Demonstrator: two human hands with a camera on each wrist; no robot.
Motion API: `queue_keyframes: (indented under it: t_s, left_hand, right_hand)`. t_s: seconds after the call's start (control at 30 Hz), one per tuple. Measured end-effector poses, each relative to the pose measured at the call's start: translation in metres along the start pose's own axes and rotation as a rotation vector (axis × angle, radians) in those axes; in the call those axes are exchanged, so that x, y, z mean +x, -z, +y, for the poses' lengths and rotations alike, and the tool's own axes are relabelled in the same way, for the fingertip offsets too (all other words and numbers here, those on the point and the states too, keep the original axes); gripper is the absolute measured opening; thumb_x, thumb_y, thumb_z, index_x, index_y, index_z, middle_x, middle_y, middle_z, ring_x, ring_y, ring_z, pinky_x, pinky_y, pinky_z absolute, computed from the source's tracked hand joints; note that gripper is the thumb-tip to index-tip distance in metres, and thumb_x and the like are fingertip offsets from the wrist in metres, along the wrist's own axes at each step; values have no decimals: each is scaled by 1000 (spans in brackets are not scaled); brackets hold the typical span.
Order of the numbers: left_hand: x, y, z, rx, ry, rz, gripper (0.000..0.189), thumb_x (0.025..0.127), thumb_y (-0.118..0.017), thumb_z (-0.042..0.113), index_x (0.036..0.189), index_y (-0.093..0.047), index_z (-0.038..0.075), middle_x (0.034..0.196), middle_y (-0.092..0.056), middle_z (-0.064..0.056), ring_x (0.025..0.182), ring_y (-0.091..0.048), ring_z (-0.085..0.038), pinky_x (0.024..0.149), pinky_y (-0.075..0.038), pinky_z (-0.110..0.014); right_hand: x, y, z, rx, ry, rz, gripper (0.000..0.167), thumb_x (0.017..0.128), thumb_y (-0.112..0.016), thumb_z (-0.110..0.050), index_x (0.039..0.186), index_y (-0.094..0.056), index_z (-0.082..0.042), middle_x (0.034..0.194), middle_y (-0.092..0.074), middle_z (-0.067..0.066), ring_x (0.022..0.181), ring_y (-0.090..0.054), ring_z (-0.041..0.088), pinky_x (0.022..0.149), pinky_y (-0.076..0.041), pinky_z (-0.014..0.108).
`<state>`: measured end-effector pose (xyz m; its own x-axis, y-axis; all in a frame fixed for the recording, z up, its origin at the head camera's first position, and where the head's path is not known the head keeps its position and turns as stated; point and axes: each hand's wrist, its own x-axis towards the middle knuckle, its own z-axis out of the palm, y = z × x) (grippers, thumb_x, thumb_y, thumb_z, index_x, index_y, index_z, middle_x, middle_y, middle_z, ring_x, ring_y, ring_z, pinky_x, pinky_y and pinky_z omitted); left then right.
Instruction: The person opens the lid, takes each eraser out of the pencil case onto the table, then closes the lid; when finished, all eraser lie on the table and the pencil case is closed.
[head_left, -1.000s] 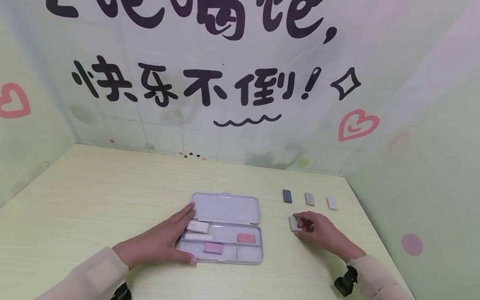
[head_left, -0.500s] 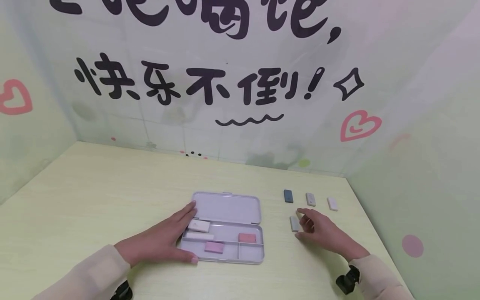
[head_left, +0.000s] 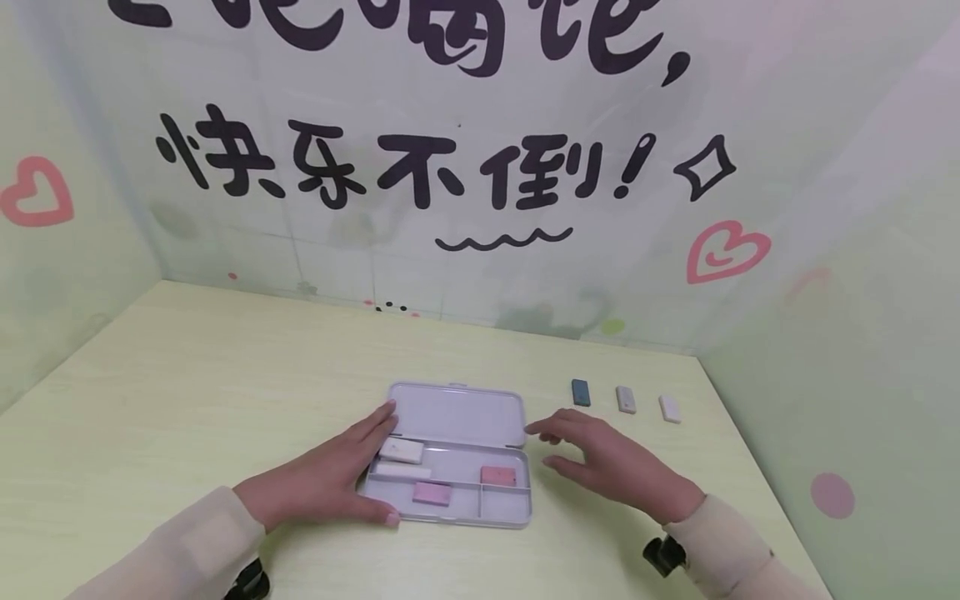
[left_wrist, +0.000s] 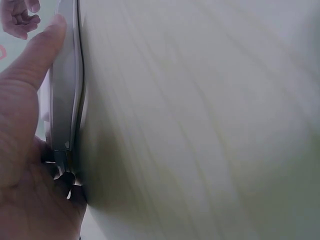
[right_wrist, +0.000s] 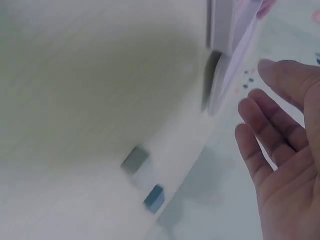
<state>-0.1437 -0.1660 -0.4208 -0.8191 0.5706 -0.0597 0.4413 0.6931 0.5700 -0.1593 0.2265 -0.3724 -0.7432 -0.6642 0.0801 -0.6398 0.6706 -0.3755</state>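
Observation:
An open lilac plastic case [head_left: 459, 414] with compartments lies on the table, lid folded back. My left hand [head_left: 318, 483] rests along its left end with straight fingers, thumb at the front edge. Just right of the case hovers my right hand [head_left: 618, 467], fingers apart, holding nothing. Inside the case are a white eraser [head_left: 402, 452], another whitish block [head_left: 403, 472], a pink eraser [head_left: 431, 493] and a reddish-pink eraser [head_left: 498, 476]. A grey-green eraser [right_wrist: 136, 159] on the table shows in the right wrist view; my right hand hides it in the head view.
Behind my right hand a dark blue eraser [head_left: 581, 392], a greyish eraser [head_left: 626, 399] and a white eraser [head_left: 670, 409] lie in a row on the table [head_left: 262, 358]. Printed panels stand at the back and both sides.
My right hand has let go of the grey-green eraser and moved left towards the case. The left hand keeps its place on the case. The head view has shifted slightly.

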Motion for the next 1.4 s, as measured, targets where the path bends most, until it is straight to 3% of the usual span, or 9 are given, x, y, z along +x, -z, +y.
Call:
queue_keyframes:
  t_s: [0.13,0.27,0.47,0.63,0.97,1.4]
  left_hand:
    - [1,1,1,-2,5,-2,132,75,-80,74,164,-22,-4,177,-11,-19,159,-27,-45,124,-33,-63]
    - [0,1,2,-4,6,-4,131,76,-80,73,164,-22,-5,177,-11,-19,159,-27,-45,124,-33,-63]
    - [0,1,3,-6,2,-6,131,76,-81,72,164,-22,-6,177,-11,-19,159,-28,-45,123,-34,-63]
    - [2,0,3,-15,-5,-4,131,76,-81,72,164,-23,-5,177,-12,-19,159,-28,-45,123,-34,-64]
    - [1,-2,-1,-3,-7,7,131,76,-81,73,164,-23,-6,176,-12,-21,158,-29,-46,122,-35,-64]
    - [0,-1,0,4,-16,15,130,76,-81,72,163,-24,-7,176,-13,-21,158,-29,-46,122,-35,-63]
  right_hand:
    - [12,-5,-15,-33,28,-113,37,97,-74,-12,134,-70,-13,123,-74,-1,112,-68,12,98,-60,32]
    - [23,-12,-25,-105,111,-180,33,98,-73,-10,131,-71,-14,118,-74,-4,106,-67,8,94,-59,24]
    - [33,-18,-32,-184,195,-212,33,97,-73,-6,128,-73,-18,96,-68,-6,83,-56,1,77,-51,12]
    - [38,-20,-32,-148,232,-226,30,99,-70,-6,126,-75,-18,90,-63,-4,79,-51,0,76,-47,8]
    - [46,-21,-31,-67,145,-298,31,99,-70,-4,128,-74,-14,87,-58,-4,77,-49,5,72,-43,10]
    - [48,-21,-31,-78,115,-313,31,97,-71,-2,124,-73,-17,86,-54,-7,77,-47,2,70,-43,12]
